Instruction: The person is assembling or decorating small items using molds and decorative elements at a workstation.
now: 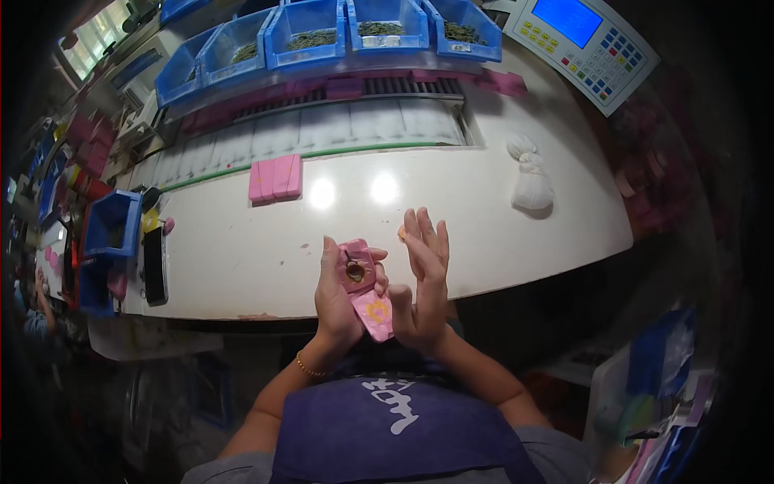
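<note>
Evidently, the piece in hand is only partway worked. The left hand (pixel 337 297) is curled round a pink packet (pixel 368 280), thumb along one edge and fingers along the other. The packet lies open, with a dark round piece (pixel 355 271) in its middle, while its pink flap (pixel 376 319) hangs down toward the person, showing a yellow heart-like shape. So, as far as I can judge, the filling is in place and the closing is not yet done. The right hand (pixel 427 300) is raised just beside it, fingers spread and nearly straight, with no firm grip on anything; a small orange patch (pixel 401 232) shows at its fingertips, too small to identify.

Outward, then, the count: one open packet, held above the near edge of the white worktop (pixel 222 246); a row of pink blocks (pixel 276 179), apparently four, set side by side beyond it; one knotted white bundle (pixel 532 177) off to the right; one black slab-like object (pixel 154 266) at the left, near two blue bins (pixel 111 226). Along the back stand five blue tubs (pixel 309 58) with small greenish-brown contents, too many to number, and one keypad panel (pixel 584 52) with a blue screen.
</note>
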Action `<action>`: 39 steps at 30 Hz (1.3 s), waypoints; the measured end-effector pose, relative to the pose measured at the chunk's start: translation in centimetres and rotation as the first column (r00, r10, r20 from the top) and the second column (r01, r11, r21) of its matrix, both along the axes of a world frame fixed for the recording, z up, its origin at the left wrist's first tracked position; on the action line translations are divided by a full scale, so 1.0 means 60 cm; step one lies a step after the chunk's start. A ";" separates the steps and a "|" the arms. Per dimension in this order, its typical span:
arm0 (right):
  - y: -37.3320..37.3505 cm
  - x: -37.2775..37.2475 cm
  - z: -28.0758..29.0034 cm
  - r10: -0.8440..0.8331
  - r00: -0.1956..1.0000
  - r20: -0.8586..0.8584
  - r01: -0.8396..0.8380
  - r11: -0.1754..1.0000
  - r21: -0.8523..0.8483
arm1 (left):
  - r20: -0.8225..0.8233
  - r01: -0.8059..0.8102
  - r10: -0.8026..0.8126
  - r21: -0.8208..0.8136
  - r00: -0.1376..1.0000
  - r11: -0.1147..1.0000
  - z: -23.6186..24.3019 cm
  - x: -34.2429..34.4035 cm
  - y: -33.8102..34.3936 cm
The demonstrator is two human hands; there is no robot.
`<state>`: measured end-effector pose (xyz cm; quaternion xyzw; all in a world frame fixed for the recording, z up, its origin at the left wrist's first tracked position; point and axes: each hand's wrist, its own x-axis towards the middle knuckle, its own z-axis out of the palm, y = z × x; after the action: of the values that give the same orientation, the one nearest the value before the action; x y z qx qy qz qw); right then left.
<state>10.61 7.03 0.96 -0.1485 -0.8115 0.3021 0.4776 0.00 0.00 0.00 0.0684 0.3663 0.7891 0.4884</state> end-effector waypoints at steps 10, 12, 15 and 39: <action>-0.001 0.022 0.029 -0.160 0.973 0.165 0.110 0.954 0.277 | -0.303 -0.079 0.028 -0.156 0.953 0.985 0.022 0.006 0.005; 0.009 0.019 0.044 -0.157 0.966 0.205 0.084 0.942 0.324 | -0.334 -0.099 0.051 -0.127 0.941 0.987 0.018 0.004 0.005; 0.016 0.021 0.052 -0.160 0.950 0.269 0.049 0.925 0.377 | -0.391 -0.058 0.000 -0.136 0.921 0.989 0.029 0.009 0.003; 0.046 0.035 0.056 -0.085 0.909 0.409 -0.167 0.823 0.543 | -0.246 0.087 -0.141 -0.217 0.959 0.972 0.013 -0.009 0.016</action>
<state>12.71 9.78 4.30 -0.0428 -0.9498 0.0193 0.3094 -0.53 0.97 0.78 0.1418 0.5012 0.7021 0.4856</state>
